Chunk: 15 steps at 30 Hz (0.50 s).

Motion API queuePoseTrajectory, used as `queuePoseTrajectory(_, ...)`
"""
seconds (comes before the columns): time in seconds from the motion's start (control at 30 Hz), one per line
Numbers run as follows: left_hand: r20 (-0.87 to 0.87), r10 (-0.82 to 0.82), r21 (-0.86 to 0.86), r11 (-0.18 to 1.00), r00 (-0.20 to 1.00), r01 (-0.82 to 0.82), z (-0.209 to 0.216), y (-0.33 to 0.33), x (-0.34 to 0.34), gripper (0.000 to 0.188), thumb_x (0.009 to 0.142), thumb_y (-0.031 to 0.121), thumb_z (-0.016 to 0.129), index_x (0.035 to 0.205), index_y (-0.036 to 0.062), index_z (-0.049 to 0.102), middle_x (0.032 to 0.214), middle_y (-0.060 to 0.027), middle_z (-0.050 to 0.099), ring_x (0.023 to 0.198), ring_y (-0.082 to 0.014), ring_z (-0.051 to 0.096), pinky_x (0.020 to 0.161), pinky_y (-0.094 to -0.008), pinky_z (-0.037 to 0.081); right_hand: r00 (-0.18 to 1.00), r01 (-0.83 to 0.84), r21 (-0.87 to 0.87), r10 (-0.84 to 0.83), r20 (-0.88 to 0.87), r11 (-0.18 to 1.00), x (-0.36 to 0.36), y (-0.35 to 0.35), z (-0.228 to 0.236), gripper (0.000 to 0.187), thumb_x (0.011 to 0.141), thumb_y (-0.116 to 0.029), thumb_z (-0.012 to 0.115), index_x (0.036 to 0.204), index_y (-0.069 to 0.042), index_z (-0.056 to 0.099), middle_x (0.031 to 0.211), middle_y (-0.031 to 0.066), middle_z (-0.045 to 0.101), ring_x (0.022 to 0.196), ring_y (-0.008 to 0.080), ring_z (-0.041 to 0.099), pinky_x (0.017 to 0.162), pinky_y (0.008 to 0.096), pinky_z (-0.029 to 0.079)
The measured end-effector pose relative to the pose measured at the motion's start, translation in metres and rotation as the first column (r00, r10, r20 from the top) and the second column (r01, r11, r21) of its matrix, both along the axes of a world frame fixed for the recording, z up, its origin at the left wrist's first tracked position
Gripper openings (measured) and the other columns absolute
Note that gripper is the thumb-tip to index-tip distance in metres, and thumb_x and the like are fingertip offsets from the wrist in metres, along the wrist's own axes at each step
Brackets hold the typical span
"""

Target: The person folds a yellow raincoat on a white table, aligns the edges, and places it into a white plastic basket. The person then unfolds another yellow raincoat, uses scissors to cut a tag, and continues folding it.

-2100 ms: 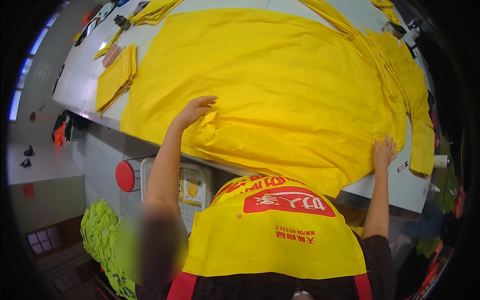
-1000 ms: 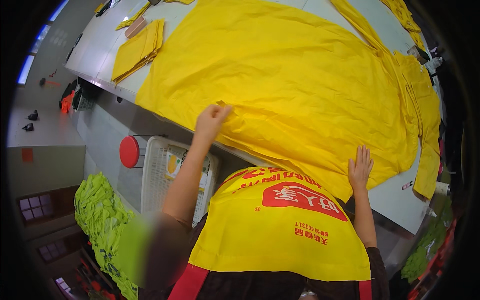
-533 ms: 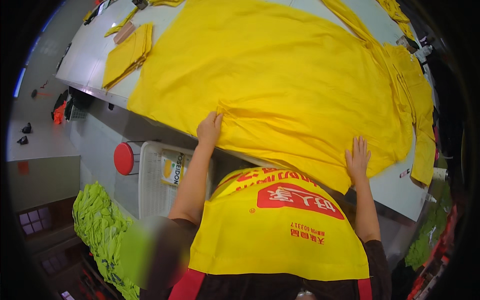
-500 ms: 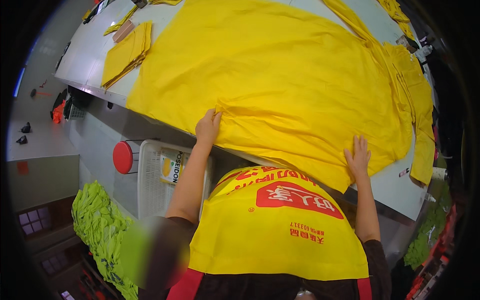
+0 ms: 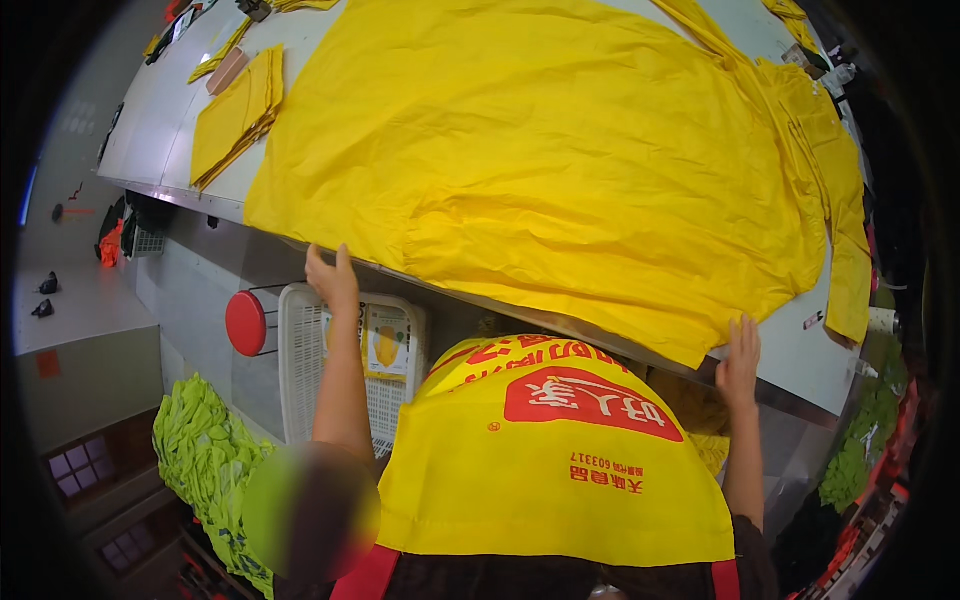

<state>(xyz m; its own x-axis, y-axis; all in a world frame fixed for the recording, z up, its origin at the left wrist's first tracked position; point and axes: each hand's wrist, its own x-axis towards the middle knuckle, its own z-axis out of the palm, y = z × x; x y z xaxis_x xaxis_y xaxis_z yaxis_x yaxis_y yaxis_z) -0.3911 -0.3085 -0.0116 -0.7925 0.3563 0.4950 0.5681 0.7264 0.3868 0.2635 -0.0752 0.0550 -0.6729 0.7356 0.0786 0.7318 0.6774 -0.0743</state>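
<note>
A large yellow fabric sheet [image 5: 560,170] lies spread over the worktable [image 5: 800,375], wrinkled along its near side. My left hand [image 5: 335,282] is at the table's near edge, beside the left part of the sheet's border. Its thumb and fingers are apart, and no cloth shows gripped between them. Near the sheet's right front corner, my right hand [image 5: 739,366] has its fingers stretched out at the table edge, holding nothing. Whether either hand touches the cloth is hard to tell. A yellow apron [image 5: 560,490] with red print covers my front.
Folded yellow pieces [image 5: 235,120] are stacked at the table's left, with a pinkish-brown block [image 5: 228,72] beside them. More yellow cloth [image 5: 845,230] lies at the right. Below stand a white basket [image 5: 300,370] holding packages, a red stool [image 5: 245,323] and a bright green fabric pile [image 5: 200,450].
My left hand has let go of the pinched fold and moved left to the table edge. My right hand has come off the cloth toward the near edge. The near border lies straighter.
</note>
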Motion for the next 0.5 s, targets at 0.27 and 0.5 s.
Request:
queuePoseTrajectory(0.27, 0.803, 0.169, 0.254, 0.771, 0.572, -0.584, 0.006, 0.030, -0.049, 0.056, 0.071, 0.030, 0.075, 0.108, -0.0028, 0.048, 0.086, -0.0124, 0.057, 0.061, -0.0173, 0.052, 0.047, -0.0296, 0.041, 0.939, -0.287, -0.070, 0.267, -0.218, 0.955, -0.063, -0.007, -0.012, 0.060, 0.059, 0.007, 0.066, 0.116, -0.003, 0.053, 0.122, 0.0136, 0.053, 0.120, 0.0353, 0.043, 0.100, 0.0474, 0.033)
queuePoseTrajectory(0.5, 0.872, -0.183, 0.457, 0.640, 0.455, -0.618, -0.017, -0.002, -0.071, 0.030, 0.071, 0.005, 0.064, 0.099, 0.0010, 0.052, 0.081, -0.0088, 0.058, 0.060, -0.0199, 0.056, 0.047, -0.0302, 0.044, 0.969, -0.235, -0.405, 0.181, -0.167, 0.884, -0.041, -0.011, 0.038, 0.051, 0.061, 0.008, 0.061, 0.109, -0.008, 0.059, 0.115, 0.0111, 0.058, 0.119, 0.0329, 0.047, 0.101, 0.0480, 0.030)
